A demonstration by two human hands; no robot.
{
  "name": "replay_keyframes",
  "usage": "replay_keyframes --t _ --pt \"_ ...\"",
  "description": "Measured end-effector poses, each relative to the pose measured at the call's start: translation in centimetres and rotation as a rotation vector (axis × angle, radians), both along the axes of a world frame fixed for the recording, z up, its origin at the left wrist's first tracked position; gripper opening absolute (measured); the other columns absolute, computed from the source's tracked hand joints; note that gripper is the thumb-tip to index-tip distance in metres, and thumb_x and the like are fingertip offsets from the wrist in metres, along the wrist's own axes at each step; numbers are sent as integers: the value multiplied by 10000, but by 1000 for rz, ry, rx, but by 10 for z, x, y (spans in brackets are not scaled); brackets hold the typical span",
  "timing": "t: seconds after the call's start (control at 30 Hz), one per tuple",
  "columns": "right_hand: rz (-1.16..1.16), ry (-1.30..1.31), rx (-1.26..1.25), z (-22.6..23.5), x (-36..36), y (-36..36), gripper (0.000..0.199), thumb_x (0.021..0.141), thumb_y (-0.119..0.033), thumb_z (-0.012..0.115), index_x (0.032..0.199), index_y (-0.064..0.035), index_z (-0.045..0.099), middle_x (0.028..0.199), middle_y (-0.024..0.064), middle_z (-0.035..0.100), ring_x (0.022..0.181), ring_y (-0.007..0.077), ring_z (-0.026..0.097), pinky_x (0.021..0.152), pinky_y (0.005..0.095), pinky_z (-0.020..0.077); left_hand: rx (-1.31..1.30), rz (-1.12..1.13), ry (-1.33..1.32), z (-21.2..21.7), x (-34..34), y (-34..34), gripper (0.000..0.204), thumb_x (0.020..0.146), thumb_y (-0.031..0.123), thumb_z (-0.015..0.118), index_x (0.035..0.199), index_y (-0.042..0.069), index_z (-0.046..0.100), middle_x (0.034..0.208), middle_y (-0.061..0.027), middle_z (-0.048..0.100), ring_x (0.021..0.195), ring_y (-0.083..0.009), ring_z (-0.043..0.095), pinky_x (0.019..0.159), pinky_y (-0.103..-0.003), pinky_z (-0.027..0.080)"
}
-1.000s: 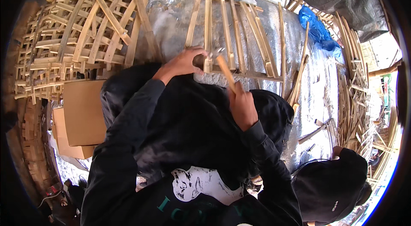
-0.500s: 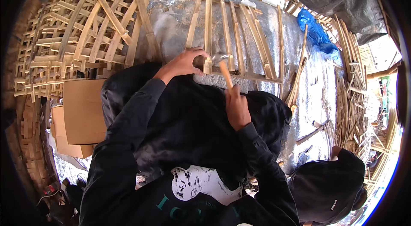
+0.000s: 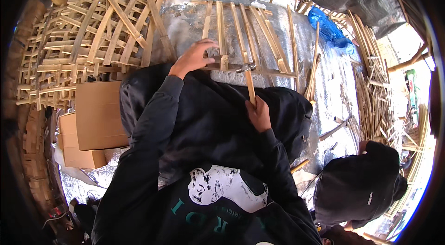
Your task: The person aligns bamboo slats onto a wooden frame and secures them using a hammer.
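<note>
The left hand (image 3: 193, 58) pinned the bamboo frame (image 3: 245, 36) flat at the silver-covered worktop's (image 3: 333, 87) near edge; the right hand (image 3: 259, 114) gripped the hammer (image 3: 249, 80). Short, square blows, fingers clear, seemed wisest.

The person wears a black long-sleeved top, loose and creased, with sleeves that reach both wrists. A white printed patch with dark drawing sits on the chest, with teal lettering below it. The left hand (image 3: 194, 57) and right hand (image 3: 258, 114) are bare, without gloves, rings or watch.
</note>
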State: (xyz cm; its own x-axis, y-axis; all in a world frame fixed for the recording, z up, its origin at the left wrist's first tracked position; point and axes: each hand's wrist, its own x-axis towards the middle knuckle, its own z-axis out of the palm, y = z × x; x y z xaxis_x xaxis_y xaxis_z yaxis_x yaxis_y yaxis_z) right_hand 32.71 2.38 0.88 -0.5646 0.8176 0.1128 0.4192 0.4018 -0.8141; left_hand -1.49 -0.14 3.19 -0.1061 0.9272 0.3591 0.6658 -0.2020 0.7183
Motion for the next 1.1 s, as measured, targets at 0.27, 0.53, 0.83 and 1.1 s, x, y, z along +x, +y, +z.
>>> replay_keyframes --t 0.27,0.53,0.83,1.1 --pt "-57 230 -433 21 1 -24 269 977 -132 700 810 -27 518 598 43 508 466 137 492 429 335 367 -1 345 -105 15 -7 -20 109 908 -5 691 1006 16 734 924 -118 762 860 -256 731 815 -362 562" --pt "-4 291 -412 36 -2 -47 225 985 -106 684 830 -32 538 603 -4 501 459 78 466 394 292 347 38 453 2 61 19 -32 77 886 28 715 958 11 737 864 -112 763 805 -248 735 774 -346 575" --pt "-56 432 -572 84 5 -70 160 994 -100 679 937 -34 546 642 -24 464 466 51 414 385 258 320 270 415 -219 102 46 -36 66 863 102 696 883 64 745 816 -108 757 789 -268 747 716 -350 563" --pt "-61 481 -603 126 22 -92 174 1019 -87 642 922 -45 503 618 -25 456 450 41 417 383 247 309 -731 389 413 27 -1 -77 279 836 225 760 1050 47 750 1102 -217 745 1081 -411 708 936 -483 563"
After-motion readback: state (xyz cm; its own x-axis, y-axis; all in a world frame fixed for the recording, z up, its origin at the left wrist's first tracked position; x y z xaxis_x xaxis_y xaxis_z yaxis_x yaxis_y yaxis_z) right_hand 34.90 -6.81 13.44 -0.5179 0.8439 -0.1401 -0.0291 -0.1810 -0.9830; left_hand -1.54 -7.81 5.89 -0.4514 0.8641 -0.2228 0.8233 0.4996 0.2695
